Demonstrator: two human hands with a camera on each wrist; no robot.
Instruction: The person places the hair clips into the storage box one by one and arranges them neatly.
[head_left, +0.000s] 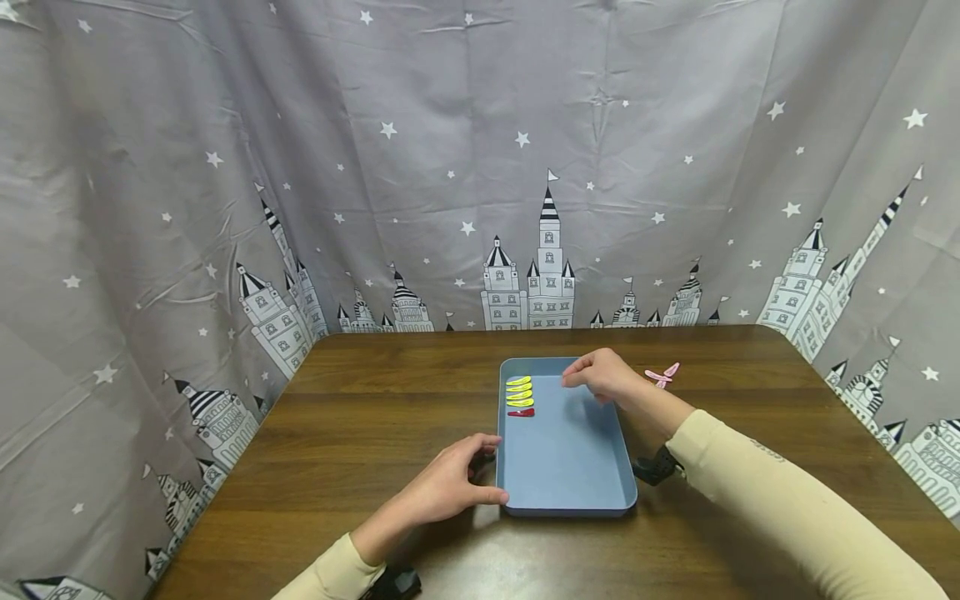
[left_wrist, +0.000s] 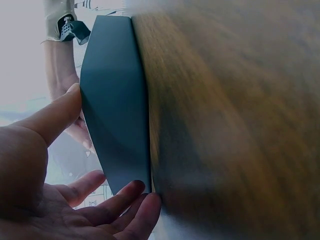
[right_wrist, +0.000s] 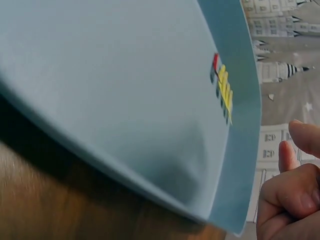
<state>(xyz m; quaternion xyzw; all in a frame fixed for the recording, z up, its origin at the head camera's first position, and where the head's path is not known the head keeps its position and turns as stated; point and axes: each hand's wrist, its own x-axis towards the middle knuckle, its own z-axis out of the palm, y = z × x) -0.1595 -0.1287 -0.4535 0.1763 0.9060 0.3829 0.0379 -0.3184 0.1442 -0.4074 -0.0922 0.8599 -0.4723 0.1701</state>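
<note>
A blue-grey tray (head_left: 570, 475) lies on the table, with several yellow hair clips (head_left: 519, 392) lined up along its left side. Just below them is one red hair clip (head_left: 521, 412). My left hand (head_left: 450, 479) touches the tray's left side, thumb by the near corner and fingers spread along the wall (left_wrist: 112, 100). Above the far right part of the tray hovers my right hand (head_left: 603, 377), its fingers bent and pointing left. No object shows between its fingertips in the right wrist view (right_wrist: 295, 175).
Pink hair clips (head_left: 662, 375) lie in a small pile on the brown wooden table (head_left: 375, 400), right of the tray beyond my right forearm. A grey curtain (head_left: 420, 167) printed with castles and stars hangs behind the table and along its sides.
</note>
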